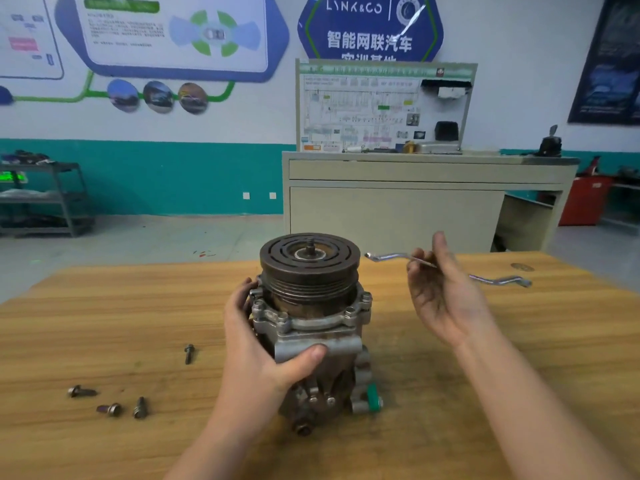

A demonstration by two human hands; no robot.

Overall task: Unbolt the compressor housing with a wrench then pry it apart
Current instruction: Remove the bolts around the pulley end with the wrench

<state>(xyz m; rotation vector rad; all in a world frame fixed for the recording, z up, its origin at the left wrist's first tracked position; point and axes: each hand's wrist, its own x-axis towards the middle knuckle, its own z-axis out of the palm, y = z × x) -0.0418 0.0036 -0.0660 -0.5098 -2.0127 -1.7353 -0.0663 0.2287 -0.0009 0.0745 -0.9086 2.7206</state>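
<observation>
Grey metal compressor (311, 327) with dark round pulley, standing on the wooden table (104, 306), gripped by left hand (256, 344) with curled fingers. Shiny bent wrench (391, 257) pinched in right hand (443, 289) fingers, up beside the pulley. Four loose bolts (110, 409) lying left.

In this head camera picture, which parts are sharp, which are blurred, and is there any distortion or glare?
Head view: the compressor and the left hand are fairly sharp; the right hand and its wrench are slightly smeared; the wall posters are soft, their small text unreadable; the wide angle bends the table edges outward; a glare streak crosses the blue sign; the light is even, the shadows faint.
</observation>
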